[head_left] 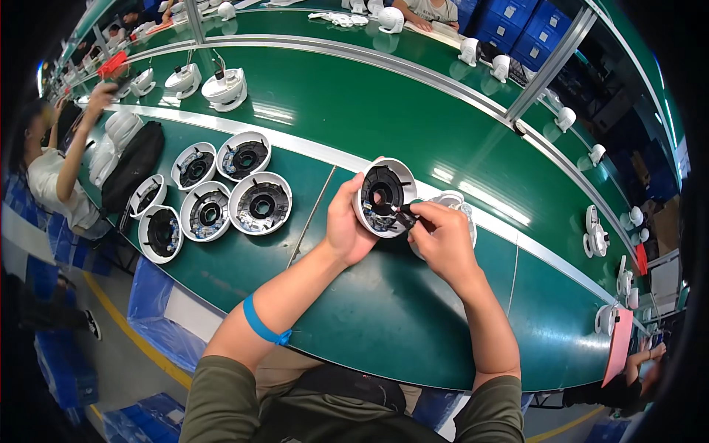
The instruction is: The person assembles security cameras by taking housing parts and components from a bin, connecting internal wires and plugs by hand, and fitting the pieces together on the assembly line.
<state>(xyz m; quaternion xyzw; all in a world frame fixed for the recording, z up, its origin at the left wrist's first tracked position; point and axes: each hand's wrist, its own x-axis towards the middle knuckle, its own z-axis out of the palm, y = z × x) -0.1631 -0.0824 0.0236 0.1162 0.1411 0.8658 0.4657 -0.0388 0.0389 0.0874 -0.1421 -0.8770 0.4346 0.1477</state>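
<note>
My left hand (346, 225) is closed around a white round housing (385, 181), lifted above the green bench and tilted so its open side shows. Inside the housing sit a black ring-shaped insert and some small parts along the lower edge. Pinched in the fingers of my right hand (447, 240) is a small black piece (405, 216) at the housing's lower right rim; its exact kind is hard to make out. Behind my right hand, partly covered by it, rests another white housing (452, 199).
Several similar housings (260, 204) stand open side up on the green bench (354, 310) to the left, beside a black bag (134, 166). Beyond a metal rail, white units (224, 88) sit on the green conveyor (325, 96). A co-worker (63, 173) is at the far left.
</note>
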